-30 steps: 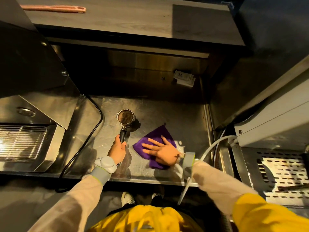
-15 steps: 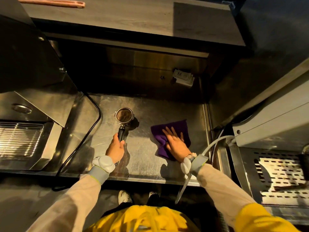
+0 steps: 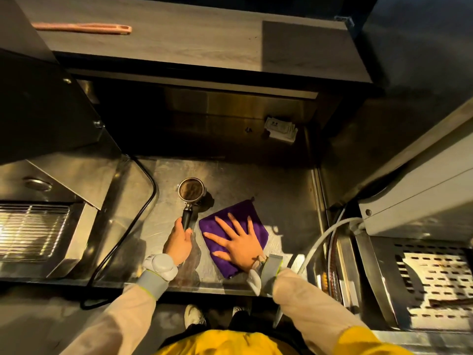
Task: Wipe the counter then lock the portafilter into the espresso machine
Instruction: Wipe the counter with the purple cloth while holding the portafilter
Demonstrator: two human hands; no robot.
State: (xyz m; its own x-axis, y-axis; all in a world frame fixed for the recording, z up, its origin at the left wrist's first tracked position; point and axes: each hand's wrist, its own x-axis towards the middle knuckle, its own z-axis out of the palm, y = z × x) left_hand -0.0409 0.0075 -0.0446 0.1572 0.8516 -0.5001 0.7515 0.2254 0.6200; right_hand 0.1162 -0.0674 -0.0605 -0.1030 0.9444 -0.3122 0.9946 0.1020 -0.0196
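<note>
A portafilter filled with brown coffee grounds rests on the steel counter, its black handle pointing toward me. My left hand is closed around that handle. Just to its right lies a purple cloth, and my right hand presses flat on it with fingers spread. The espresso machine stands at the right, with its perforated drip tray below.
A grinder or second machine with a wire grate stands at the left. A black cable runs down the counter's left side, a white hose on the right. White packets lie at the back. A pink tool rests on the upper shelf.
My right hand slid the purple cloth from the counter's right side back toward the left and front, next to the portafilter handle. My left hand kept hold of the handle.
</note>
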